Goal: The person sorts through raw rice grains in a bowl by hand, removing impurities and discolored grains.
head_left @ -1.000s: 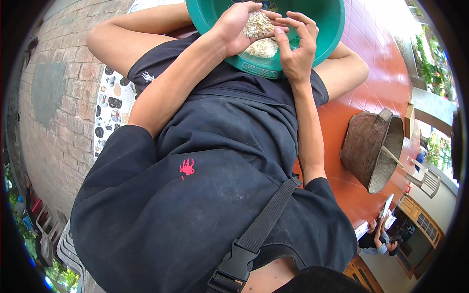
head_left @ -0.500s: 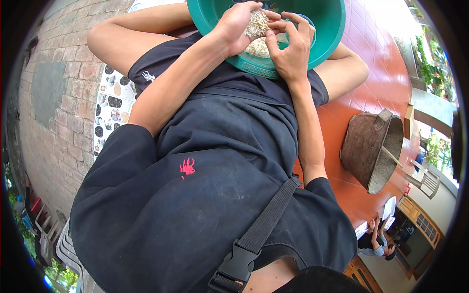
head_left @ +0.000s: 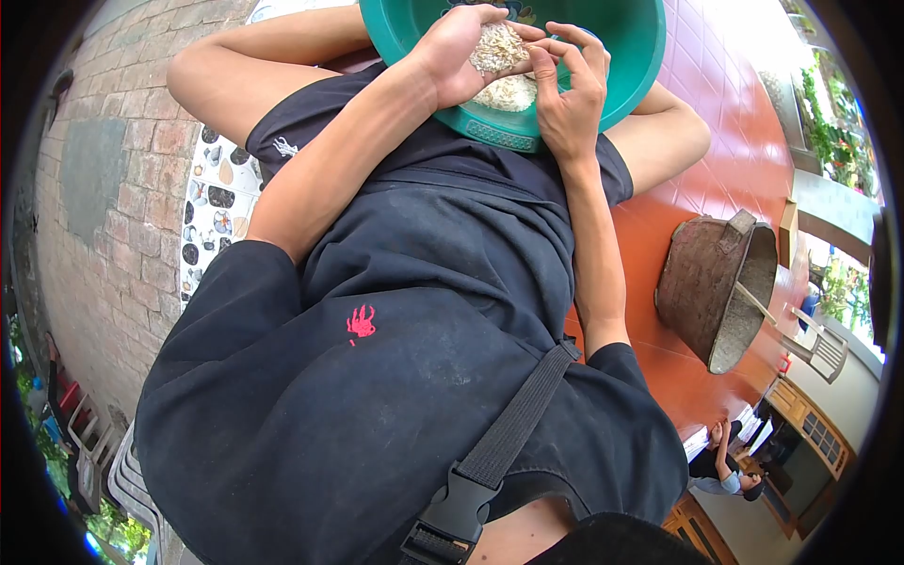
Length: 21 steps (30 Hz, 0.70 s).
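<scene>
Rice (head_left: 497, 49) is lying in the left hand (head_left: 456, 58), fingers extended, while the right hand's (head_left: 574, 94) fingers are curling just beside it, whether pinched I cannot tell.

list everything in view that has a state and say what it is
left hand: palm up, cupped, holding pale grain
right hand: curled, close to the left, grip unclear
green basin: uncovered, grain inside
grain: some in the palm, some heaped in the basin
strap buckle: fastened
brown tub: open-topped, stick across its mouth
</scene>
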Tool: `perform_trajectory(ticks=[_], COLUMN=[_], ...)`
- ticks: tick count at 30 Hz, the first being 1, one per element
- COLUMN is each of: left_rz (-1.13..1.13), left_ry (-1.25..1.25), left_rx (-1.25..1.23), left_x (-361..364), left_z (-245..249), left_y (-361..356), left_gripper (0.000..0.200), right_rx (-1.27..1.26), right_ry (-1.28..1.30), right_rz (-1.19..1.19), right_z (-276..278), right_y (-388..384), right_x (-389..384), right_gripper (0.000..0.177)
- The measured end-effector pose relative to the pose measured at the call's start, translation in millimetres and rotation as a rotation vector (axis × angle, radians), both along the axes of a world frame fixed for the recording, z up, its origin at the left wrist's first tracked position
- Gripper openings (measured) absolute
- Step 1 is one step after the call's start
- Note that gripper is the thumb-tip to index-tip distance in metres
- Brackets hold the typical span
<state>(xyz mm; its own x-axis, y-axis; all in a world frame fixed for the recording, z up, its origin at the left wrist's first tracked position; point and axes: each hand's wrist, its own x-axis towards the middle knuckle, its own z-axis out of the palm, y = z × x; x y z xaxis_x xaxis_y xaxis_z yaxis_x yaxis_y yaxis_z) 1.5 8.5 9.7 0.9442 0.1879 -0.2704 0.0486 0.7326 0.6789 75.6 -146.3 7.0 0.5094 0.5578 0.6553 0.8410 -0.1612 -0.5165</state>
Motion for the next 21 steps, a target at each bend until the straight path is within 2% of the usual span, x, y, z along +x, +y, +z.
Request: perform_trajectory(ticks=[8,10,14,16,17,19,21], left_rz=[-0.042,-0.066,-0.043,-0.031,-0.028,-0.024,-0.026], left_ry=[-0.008,0.002,0.006,0.011,0.006,0.002,0.002], left_rx=[-0.047,-0.030,-0.068,-0.111,-0.111,-0.113,-0.087], left_x=[1,0,0,0,0,-1,-1], left_z=[5,6,9,11,11,11,11], left_y=[2,2,0,-1,-2,-2,-3], left_gripper=[0.045,0.047,0.049,0.049,0.050,0.050,0.050], right_rx=[0.189,0.166,0.285,0.296,0.296,0.272,0.290], right_ry=[0.310,0.532,0.534,0.468,0.467,0.365,0.305], right_rz=[0.060,0.072,0.068,-0.151,-0.151,-0.317,-0.320], right_z=[-7,-4,-3,-4,-3,-2,-3], right_y=[-5,-8,-5,-8,-8,-8,-7], right_x=[11,7,4,4,5,6,8], right_gripper=[0.014,0.014,0.014,0.015,0.015,0.016,0.017])
